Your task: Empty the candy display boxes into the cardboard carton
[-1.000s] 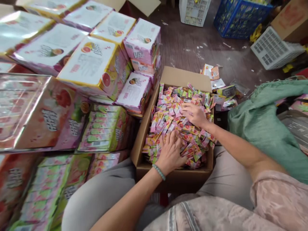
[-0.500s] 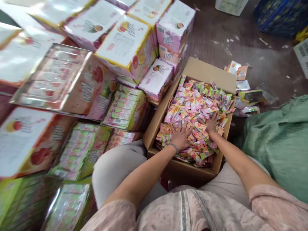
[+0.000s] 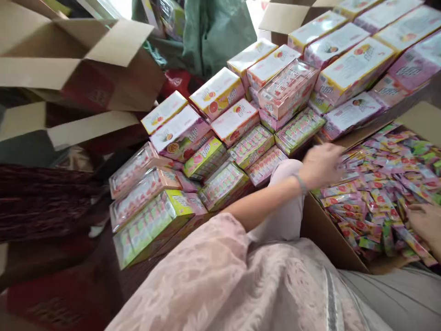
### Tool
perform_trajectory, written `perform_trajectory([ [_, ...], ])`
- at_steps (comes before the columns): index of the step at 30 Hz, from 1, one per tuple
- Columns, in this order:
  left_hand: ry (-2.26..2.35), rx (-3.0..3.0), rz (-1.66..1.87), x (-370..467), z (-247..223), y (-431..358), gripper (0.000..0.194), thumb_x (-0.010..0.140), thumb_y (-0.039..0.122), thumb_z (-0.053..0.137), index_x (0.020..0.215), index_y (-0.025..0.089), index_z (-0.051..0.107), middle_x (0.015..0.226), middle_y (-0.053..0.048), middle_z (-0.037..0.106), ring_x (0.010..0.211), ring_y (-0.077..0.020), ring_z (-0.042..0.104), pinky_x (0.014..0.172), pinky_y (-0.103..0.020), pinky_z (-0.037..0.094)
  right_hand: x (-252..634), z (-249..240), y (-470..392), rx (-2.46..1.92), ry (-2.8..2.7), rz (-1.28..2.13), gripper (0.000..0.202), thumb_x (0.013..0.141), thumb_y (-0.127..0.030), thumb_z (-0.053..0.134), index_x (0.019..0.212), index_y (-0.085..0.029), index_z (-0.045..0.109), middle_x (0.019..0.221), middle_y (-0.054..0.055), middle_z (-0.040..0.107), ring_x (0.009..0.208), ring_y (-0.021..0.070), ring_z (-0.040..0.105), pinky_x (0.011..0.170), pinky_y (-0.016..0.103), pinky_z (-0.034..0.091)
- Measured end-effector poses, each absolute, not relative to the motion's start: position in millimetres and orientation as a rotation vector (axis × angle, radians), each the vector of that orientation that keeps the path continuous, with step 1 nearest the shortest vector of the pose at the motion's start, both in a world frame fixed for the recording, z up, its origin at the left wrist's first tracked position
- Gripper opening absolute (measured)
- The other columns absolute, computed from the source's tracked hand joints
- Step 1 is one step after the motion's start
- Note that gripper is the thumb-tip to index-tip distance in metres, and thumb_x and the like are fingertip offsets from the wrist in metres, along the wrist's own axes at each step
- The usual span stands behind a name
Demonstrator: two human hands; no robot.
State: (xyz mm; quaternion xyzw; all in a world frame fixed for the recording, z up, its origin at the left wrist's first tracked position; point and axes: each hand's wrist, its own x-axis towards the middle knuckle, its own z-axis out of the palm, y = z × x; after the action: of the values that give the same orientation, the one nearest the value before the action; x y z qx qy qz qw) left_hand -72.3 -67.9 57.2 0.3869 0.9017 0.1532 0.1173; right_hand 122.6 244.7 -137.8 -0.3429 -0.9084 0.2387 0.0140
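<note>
A cardboard carton [image 3: 336, 230] full of small pink, yellow and green sachets [image 3: 379, 184] stands at the right, against my knee. My left hand [image 3: 322, 165], with a band on the wrist, is over the carton's left edge, blurred by motion; its fingers are smeared. My right hand [image 3: 425, 223] lies on the sachets at the right edge of the view, partly cut off, its fingers only partly seen. Left of the carton, packs of sachets [image 3: 299, 131] in clear wrap stand in rows with white-topped printed boxes [image 3: 356, 69].
Large open cartons [image 3: 117, 43] with raised flaps stand at the upper left. Behind the rows is a green sack [image 3: 217, 34]. More wrapped packs [image 3: 151, 227] are stacked left of my knee, beside a dark patterned cloth [image 3: 44, 202].
The view has swung left, so the carton now sits at the right. My left hand has lifted off the sachets to the carton's left edge. My right hand remains on the sachets.
</note>
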Motion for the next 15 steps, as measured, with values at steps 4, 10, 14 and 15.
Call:
perform_trajectory([
  [4, 2.878, 0.334, -0.034, -108, 79, -217, 0.066, 0.082, 0.029, 0.079, 0.143, 0.010, 0.062, 0.135, -0.026, 0.067, 0.132, -0.0421, 0.059, 0.113, -0.053, 0.045, 143, -134, 205, -1.024, -2.601, 0.808, 0.022, 0.075, -0.049, 0.058, 0.065, -0.031, 0.067, 0.108, 0.025, 0.079, 0.106, 0.0329, 0.073, 0.086, 0.051, 0.050],
  [10, 2.545, -0.214, -0.407, -93, 30, -374, 0.137, 0.055, 0.037, 0.101, 0.171, 0.017, 0.031, 0.172, -0.038, 0.023, 0.160, -0.0573, 0.022, 0.123, -0.073, 0.022, 126, -134, 168, -0.842, -2.610, 0.792, 0.011, 0.077, -0.023, 0.070, 0.088, -0.023, 0.073, 0.113, 0.024, 0.079, 0.114, 0.0299, 0.073, 0.100, 0.040, 0.053],
  [14, 2.705, -0.236, 0.001, -82, 22, -396, 0.128, 0.047, 0.018, 0.095, 0.166, 0.017, 0.047, 0.155, -0.030, 0.053, 0.152, -0.0550, 0.039, 0.122, -0.062, 0.034, 119, -127, 160, -0.716, -2.675, 0.713, 0.015, 0.084, -0.019, 0.073, 0.099, -0.019, 0.076, 0.118, 0.023, 0.078, 0.117, 0.0296, 0.073, 0.102, 0.037, 0.053],
  [15, 2.697, -0.260, 0.212, -81, 25, -396, 0.124, 0.044, 0.015, 0.095, 0.161, 0.015, 0.054, 0.143, -0.026, 0.064, 0.146, -0.0540, 0.046, 0.119, -0.060, 0.039, 120, -125, 158, -0.689, -2.676, 0.703, 0.015, 0.085, -0.019, 0.073, 0.099, -0.018, 0.076, 0.117, 0.023, 0.079, 0.115, 0.0295, 0.073, 0.101, 0.036, 0.054],
])
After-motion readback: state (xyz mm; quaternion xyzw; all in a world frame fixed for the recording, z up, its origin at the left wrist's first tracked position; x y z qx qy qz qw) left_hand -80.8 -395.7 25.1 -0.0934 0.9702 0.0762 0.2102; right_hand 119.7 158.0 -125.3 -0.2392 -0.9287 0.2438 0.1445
